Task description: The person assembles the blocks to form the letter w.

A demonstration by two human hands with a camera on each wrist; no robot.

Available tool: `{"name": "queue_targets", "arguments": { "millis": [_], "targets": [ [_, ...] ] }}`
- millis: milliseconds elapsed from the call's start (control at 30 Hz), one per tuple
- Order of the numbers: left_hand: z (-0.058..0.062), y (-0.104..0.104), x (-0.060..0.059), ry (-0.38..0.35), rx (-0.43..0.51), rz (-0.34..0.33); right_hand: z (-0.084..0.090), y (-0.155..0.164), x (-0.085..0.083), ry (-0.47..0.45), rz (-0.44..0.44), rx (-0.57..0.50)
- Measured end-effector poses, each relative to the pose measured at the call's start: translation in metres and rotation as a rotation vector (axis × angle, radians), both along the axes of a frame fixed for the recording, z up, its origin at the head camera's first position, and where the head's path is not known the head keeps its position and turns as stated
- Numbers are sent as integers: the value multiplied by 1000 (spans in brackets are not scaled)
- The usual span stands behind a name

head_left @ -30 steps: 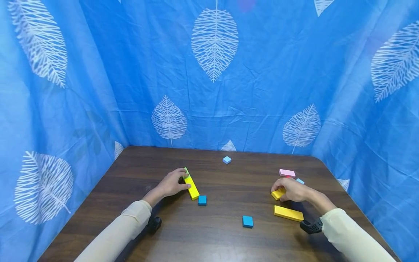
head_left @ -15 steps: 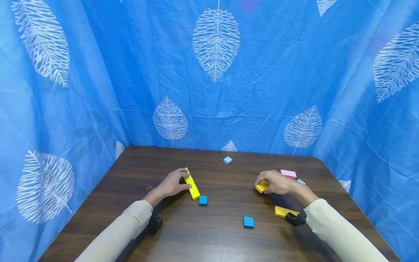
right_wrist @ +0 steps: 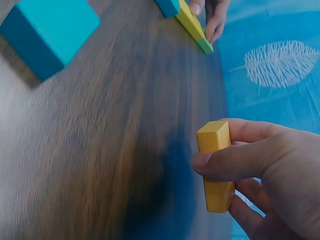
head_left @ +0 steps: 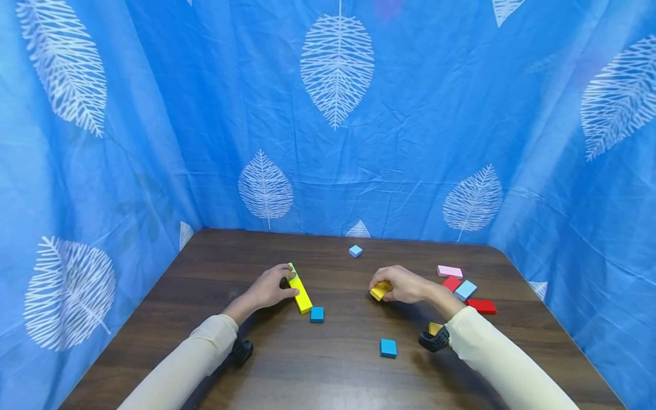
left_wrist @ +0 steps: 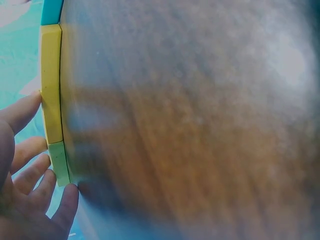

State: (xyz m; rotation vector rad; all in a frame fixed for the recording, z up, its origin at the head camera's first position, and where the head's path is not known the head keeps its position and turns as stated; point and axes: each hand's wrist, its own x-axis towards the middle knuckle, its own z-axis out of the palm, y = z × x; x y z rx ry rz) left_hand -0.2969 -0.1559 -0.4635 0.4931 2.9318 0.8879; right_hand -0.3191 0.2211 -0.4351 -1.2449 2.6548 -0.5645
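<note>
My right hand (head_left: 402,285) pinches an orange-yellow block (right_wrist: 215,192) between thumb and fingers, slightly above the tabletop. On the left, my left hand (head_left: 269,287) rests its thumb and fingertips against a long yellow block (head_left: 301,297) and a short light-green block (left_wrist: 59,162) lined up end to end. A blue square block (head_left: 317,314) lies at the near end of that row. Another blue block (head_left: 388,348) sits between the hands, closer to the front. Part of a second orange-yellow block (head_left: 435,328) shows behind the right wrist strap, mostly hidden.
Beyond the right forearm lie a pink block (head_left: 449,271), two red blocks, one of them a longer red block (head_left: 482,307), and a light-blue block (head_left: 465,290). A small pale-blue block (head_left: 355,250) sits near the back edge. A blue leaf-patterned curtain (head_left: 400,142) surrounds the wooden table (head_left: 256,364).
My right hand has carried the orange-yellow block leftward, away from the right-hand blocks, uncovering the red and light-blue ones. My left hand has stayed in place.
</note>
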Motion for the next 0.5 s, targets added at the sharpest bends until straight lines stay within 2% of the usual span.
{"name": "queue_targets", "arguments": {
  "millis": [500],
  "targets": [
    [-2, -2, -1, 11, -10, -15, 0, -37, 3, -6, 72, 16]
  ]
}}
